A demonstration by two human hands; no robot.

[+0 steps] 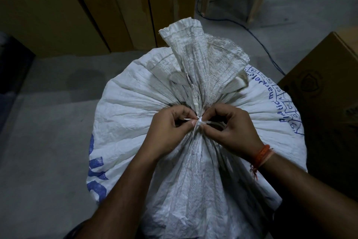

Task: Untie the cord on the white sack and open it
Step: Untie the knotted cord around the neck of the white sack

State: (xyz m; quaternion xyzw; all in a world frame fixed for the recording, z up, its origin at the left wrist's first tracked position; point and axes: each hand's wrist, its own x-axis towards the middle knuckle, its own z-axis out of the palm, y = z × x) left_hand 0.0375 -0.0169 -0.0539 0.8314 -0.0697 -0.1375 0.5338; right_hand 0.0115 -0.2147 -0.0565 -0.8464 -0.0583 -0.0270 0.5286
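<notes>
A single head-worn view looks steeply down (close in) onto the white sack [193, 161].

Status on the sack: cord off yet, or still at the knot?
Done: nothing visible; the white sack is still gathered tight at the neck, its top flap bunched above the tie.
In hand: left hand and right hand both pinch the white cord at the knot.
Left: loosen the knot, pull the cord off, spread the mouth open.
</notes>
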